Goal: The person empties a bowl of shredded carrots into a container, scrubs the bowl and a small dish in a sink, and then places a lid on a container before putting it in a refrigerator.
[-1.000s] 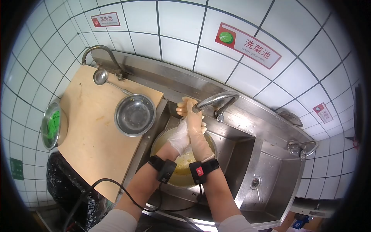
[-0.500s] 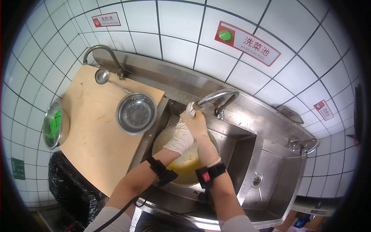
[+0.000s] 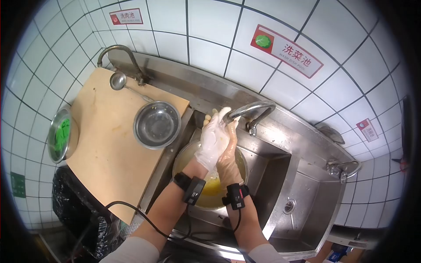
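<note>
Head view: left hand and right hand together under the tap

The sink takes up the middle and right; the board lies to its left. In the sink's left compartment stands the basin, directly below the hands, with yellow liquid in it. A splash or a drip from the gloves could foul the sink around it, if the hands moved briskly.

The bowl sits at the board's right edge; a knock from the left forearm could tip it over.

Both hands wear thin gloves. The left lies against the right, its fingers stretched out, with nothing seen in its grasp. The right's fingers are partly hidden, so I cannot tell their state. Slick gloves could slip or tear with hard rubbing.

Each wrist carries a black unit. The cable loops at the sink's near side, where it could snag or get wet if an arm dipped.
</note>
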A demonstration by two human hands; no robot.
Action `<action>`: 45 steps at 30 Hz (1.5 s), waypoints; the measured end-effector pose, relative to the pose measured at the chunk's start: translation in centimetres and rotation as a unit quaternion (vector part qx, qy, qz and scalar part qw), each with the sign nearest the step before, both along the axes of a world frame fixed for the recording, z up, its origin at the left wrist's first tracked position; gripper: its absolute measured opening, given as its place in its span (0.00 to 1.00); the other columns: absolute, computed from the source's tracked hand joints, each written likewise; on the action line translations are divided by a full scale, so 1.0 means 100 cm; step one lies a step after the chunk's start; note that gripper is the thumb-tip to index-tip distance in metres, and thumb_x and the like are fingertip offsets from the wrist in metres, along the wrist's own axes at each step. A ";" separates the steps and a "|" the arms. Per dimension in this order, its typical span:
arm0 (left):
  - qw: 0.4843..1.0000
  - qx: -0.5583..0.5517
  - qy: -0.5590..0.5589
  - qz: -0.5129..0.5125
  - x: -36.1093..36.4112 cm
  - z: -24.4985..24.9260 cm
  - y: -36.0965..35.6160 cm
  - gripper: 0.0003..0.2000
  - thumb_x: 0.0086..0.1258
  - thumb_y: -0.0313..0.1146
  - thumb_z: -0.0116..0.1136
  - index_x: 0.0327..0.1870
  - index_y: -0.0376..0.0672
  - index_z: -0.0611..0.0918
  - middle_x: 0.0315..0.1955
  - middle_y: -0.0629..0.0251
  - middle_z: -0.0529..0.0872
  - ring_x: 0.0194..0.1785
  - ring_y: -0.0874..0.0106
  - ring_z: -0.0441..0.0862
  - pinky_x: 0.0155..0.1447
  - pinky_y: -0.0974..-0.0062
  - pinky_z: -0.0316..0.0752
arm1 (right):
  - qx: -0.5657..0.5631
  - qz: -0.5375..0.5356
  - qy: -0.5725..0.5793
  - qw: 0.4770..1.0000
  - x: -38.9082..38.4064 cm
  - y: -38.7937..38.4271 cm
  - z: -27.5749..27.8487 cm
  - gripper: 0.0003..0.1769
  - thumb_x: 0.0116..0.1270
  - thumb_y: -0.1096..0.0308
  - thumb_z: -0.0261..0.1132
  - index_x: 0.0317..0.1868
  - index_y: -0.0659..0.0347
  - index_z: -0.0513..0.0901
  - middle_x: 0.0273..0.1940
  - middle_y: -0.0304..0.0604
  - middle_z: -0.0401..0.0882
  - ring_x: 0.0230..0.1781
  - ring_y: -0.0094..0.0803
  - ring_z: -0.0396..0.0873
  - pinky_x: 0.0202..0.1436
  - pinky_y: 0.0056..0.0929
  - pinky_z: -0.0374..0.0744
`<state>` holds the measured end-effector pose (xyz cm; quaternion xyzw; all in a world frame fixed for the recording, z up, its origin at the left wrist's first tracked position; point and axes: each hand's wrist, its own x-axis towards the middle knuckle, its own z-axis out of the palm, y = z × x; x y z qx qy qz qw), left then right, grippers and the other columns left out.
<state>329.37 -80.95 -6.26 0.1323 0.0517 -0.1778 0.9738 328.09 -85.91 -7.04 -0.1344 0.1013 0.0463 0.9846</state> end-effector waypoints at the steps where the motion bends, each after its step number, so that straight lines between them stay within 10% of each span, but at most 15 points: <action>1: 1.000 0.026 0.008 -0.007 0.003 0.006 -0.002 0.18 0.77 0.39 0.43 0.59 0.35 0.73 0.54 0.52 0.78 0.57 0.59 0.77 0.65 0.64 0.68 | 0.020 0.017 -0.004 1.000 -0.002 0.000 -0.008 0.22 0.72 0.57 0.56 0.58 0.65 0.73 0.46 0.47 0.80 0.42 0.34 0.78 0.49 0.30 0.79; 5: 0.979 0.191 -0.075 -0.017 0.004 -0.008 -0.013 0.18 0.75 0.36 0.47 0.63 0.41 0.71 0.56 0.55 0.77 0.59 0.57 0.76 0.54 0.63 0.78 | 0.086 0.057 -0.016 0.995 0.002 0.003 -0.053 0.22 0.73 0.56 0.54 0.57 0.65 0.73 0.45 0.48 0.80 0.41 0.35 0.79 0.48 0.31 0.80; 10: 0.910 0.370 -0.187 -0.014 0.008 -0.022 -0.005 0.20 0.78 0.39 0.41 0.67 0.41 0.69 0.63 0.57 0.72 0.61 0.58 0.75 0.59 0.70 0.75 | -0.202 0.076 0.045 0.975 0.002 0.000 -0.056 0.26 0.74 0.53 0.51 0.59 0.67 0.71 0.50 0.56 0.79 0.45 0.42 0.80 0.50 0.37 0.78; 13: 0.598 0.771 -0.221 -0.006 -0.011 0.032 0.006 0.23 0.74 0.34 0.49 0.70 0.46 0.65 0.65 0.63 0.69 0.70 0.69 0.63 0.73 0.68 0.58 | -0.239 0.012 0.108 0.965 -0.005 0.012 -0.004 0.30 0.76 0.47 0.45 0.63 0.66 0.69 0.55 0.51 0.76 0.53 0.38 0.76 0.56 0.31 0.74; 14: 0.597 0.771 -0.221 -0.008 -0.014 0.024 0.008 0.23 0.74 0.34 0.49 0.70 0.46 0.65 0.65 0.63 0.69 0.70 0.69 0.63 0.73 0.68 0.58 | -0.326 -0.022 0.136 0.935 -0.005 0.013 0.001 0.33 0.75 0.47 0.46 0.67 0.66 0.66 0.59 0.51 0.74 0.59 0.38 0.73 0.62 0.31 0.70; 16: 0.907 0.406 -0.113 0.004 -0.013 -0.006 0.011 0.24 0.76 0.41 0.48 0.70 0.47 0.63 0.64 0.61 0.71 0.72 0.68 0.59 0.72 0.73 0.56 | -0.337 -0.045 0.081 0.937 0.008 0.011 -0.028 0.37 0.74 0.45 0.47 0.71 0.66 0.60 0.65 0.48 0.68 0.66 0.36 0.66 0.68 0.29 0.61; 20: 0.962 0.260 -0.045 -0.067 0.001 -0.027 0.016 0.25 0.76 0.48 0.45 0.69 0.46 0.64 0.58 0.58 0.76 0.64 0.64 0.69 0.64 0.67 0.66 | -0.607 -0.181 -0.110 0.766 0.015 0.010 -0.020 0.32 0.70 0.45 0.54 0.65 0.59 0.67 0.56 0.45 0.74 0.52 0.36 0.74 0.58 0.34 0.72; 22: 0.954 0.235 0.120 -0.141 0.011 0.010 0.019 0.16 0.75 0.48 0.47 0.48 0.44 0.74 0.35 0.63 0.80 0.36 0.69 0.78 0.40 0.71 0.75 | -0.710 -0.163 -0.108 0.676 0.016 0.015 -0.032 0.31 0.71 0.44 0.51 0.65 0.57 0.67 0.54 0.46 0.76 0.47 0.41 0.76 0.54 0.38 0.75; 25: 0.963 0.231 0.069 -0.119 0.011 -0.034 0.022 0.18 0.73 0.47 0.50 0.56 0.45 0.72 0.33 0.60 0.80 0.31 0.68 0.77 0.37 0.71 0.75 | -0.771 -0.086 -0.094 0.624 0.016 0.014 -0.041 0.30 0.72 0.42 0.47 0.64 0.54 0.66 0.51 0.48 0.78 0.39 0.48 0.80 0.49 0.45 0.80; 28: 0.974 0.213 0.014 -0.078 -0.005 -0.044 0.021 0.17 0.73 0.39 0.53 0.59 0.45 0.72 0.34 0.61 0.80 0.32 0.69 0.78 0.39 0.71 0.76 | -0.606 0.198 0.085 0.766 0.004 0.008 0.009 0.30 0.71 0.47 0.56 0.57 0.67 0.73 0.48 0.49 0.80 0.48 0.36 0.78 0.55 0.33 0.72; 32: 0.905 0.381 -0.182 -0.045 -0.008 -0.088 0.027 0.17 0.73 0.37 0.53 0.60 0.44 0.72 0.36 0.63 0.81 0.36 0.71 0.78 0.44 0.74 0.76 | -0.502 -0.138 0.224 0.824 0.009 0.030 0.014 0.21 0.70 0.52 0.60 0.27 0.61 0.82 0.22 0.39 0.77 0.26 0.31 0.74 0.37 0.30 0.73; 34: 0.878 0.420 -0.229 -0.037 -0.007 -0.089 0.027 0.17 0.73 0.37 0.53 0.60 0.43 0.72 0.36 0.64 0.81 0.37 0.72 0.78 0.45 0.74 0.76 | -0.231 0.055 -0.013 0.971 0.015 0.001 -0.008 0.23 0.71 0.55 0.59 0.18 0.54 0.75 0.14 0.33 0.65 0.18 0.30 0.65 0.29 0.29 0.67; 36: 0.960 0.225 -0.073 -0.147 -0.001 -0.067 0.025 0.14 0.73 0.36 0.53 0.57 0.44 0.75 0.36 0.67 0.80 0.40 0.75 0.78 0.50 0.74 0.75 | -0.097 0.088 -0.146 0.980 0.013 -0.005 -0.027 0.16 0.71 0.56 0.59 0.26 0.53 0.74 0.22 0.35 0.67 0.24 0.31 0.65 0.31 0.29 0.66; 40: 0.979 0.108 0.033 -0.172 -0.008 0.019 0.022 0.09 0.72 0.33 0.53 0.50 0.43 0.74 0.41 0.62 0.79 0.45 0.71 0.78 0.52 0.74 0.75 | 0.044 -0.074 0.043 0.995 -0.005 0.009 -0.024 0.12 0.72 0.61 0.57 0.46 0.62 0.76 0.39 0.39 0.76 0.39 0.29 0.74 0.48 0.27 0.72; 45: 0.972 0.173 0.096 -0.126 0.013 -0.044 0.036 0.06 0.70 0.31 0.55 0.44 0.43 0.78 0.24 0.73 0.75 0.26 0.77 0.73 0.36 0.78 0.74 | -0.330 0.022 0.034 0.943 -0.042 0.007 -0.047 0.17 0.72 0.71 0.54 0.60 0.61 0.73 0.54 0.40 0.76 0.55 0.30 0.75 0.61 0.25 0.69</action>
